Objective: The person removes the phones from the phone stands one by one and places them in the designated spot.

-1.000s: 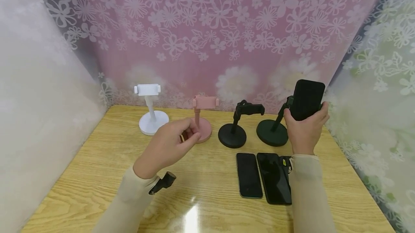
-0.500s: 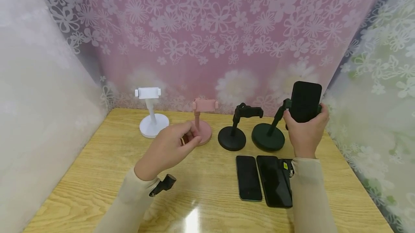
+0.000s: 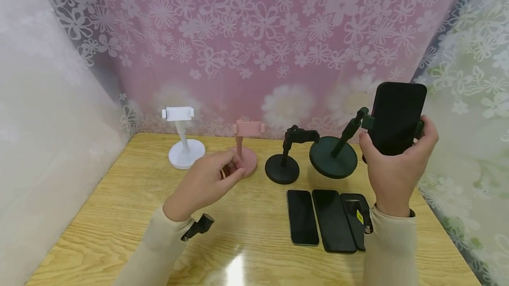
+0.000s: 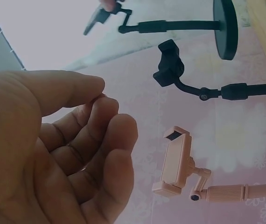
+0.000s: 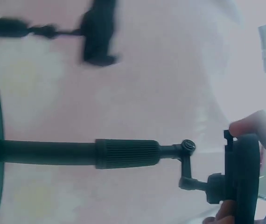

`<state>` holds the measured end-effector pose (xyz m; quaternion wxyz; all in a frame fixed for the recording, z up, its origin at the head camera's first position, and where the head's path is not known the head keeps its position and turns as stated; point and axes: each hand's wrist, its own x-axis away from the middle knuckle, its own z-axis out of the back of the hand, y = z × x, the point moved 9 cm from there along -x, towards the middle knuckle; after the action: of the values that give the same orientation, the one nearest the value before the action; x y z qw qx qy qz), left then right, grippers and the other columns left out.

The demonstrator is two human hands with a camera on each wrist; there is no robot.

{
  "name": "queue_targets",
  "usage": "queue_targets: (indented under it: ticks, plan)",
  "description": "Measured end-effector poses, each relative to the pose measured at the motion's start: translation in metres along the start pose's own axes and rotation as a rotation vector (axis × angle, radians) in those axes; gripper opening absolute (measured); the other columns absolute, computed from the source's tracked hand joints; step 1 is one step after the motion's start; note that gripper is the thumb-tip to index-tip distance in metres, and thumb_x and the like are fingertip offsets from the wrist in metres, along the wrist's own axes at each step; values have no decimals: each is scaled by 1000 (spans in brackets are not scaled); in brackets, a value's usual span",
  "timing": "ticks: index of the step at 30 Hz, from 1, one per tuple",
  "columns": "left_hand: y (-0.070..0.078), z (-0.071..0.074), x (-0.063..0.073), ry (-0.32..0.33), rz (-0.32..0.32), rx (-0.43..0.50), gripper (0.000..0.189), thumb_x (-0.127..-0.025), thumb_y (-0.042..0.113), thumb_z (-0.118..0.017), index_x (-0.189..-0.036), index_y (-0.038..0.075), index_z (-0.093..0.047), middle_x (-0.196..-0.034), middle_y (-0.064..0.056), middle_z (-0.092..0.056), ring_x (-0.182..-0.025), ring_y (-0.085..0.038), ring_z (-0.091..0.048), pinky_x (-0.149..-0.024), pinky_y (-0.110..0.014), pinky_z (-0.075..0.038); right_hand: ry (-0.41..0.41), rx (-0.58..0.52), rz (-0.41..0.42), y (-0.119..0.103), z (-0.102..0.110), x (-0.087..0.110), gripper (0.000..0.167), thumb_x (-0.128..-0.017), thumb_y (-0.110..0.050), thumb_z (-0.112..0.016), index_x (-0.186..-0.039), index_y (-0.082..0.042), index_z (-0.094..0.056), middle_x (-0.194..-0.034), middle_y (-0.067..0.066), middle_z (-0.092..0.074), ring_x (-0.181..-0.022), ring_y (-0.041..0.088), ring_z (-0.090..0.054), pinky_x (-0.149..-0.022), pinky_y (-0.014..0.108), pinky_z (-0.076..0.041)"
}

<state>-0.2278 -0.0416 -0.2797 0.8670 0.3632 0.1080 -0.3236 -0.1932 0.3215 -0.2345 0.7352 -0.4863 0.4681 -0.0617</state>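
My right hand (image 3: pixel 397 180) grips a black phone (image 3: pixel 399 116) that sits in the clamp of a dark green phone stand (image 3: pixel 333 158). The stand leans, its round base tilted and raised over the table. In the right wrist view, the stand's ribbed pole (image 5: pixel 128 153) leads to the clamp, where fingers wrap the phone's edges. Loosely curled and holding nothing, my left hand (image 3: pixel 207 184) is in front of a pink phone stand (image 3: pixel 248 127), overlapping its base in the head view. The left wrist view shows the thumb near the bent fingertips.
A white phone stand (image 3: pixel 184 153) is at the back left, and a black phone stand (image 3: pixel 282 169) between the pink and green ones. Two black phones (image 3: pixel 303 217) (image 3: pixel 334 219) and another dark device (image 3: pixel 354 206) lie on the wooden table (image 3: pixel 99 215). Floral curtains surround it.
My right hand has moved right and up with the phone; the green stand has come along, its base lifting and tilting. The left hand has stayed nearly still.
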Motion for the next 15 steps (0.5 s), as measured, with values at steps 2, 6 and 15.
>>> queue_targets:
  ticks: [2,6,15]
  plan:
    - [1,0,0,-1,-10,5,10,-101,22,-71,-94,23,-63,-80,15,-62,-69,-3,-58,-60,-26,-51,-29,-23,35,-16,3,5,87,-80,-15,-86,-152,-19,-38,-137,-9,-46,-121,9,-43,-99,29,-36]
    - [3,0,1,-3,-41,23,10,-98,19,-74,-94,22,-64,-80,15,-63,-70,-3,-58,-61,-26,-51,-141,-88,53,-40,3,17,89,-78,-3,-84,-153,-18,-39,-141,-5,-46,-121,16,-45,-95,26,-39]
    - [7,6,2,-12,-63,38,9,-96,18,-77,-97,20,-68,-80,14,-64,-69,-3,-57,-61,-25,-51,-564,-396,12,-65,-37,52,93,-79,18,-74,-157,-12,-35,-142,10,-47,-114,21,-54,-83,16,-53]
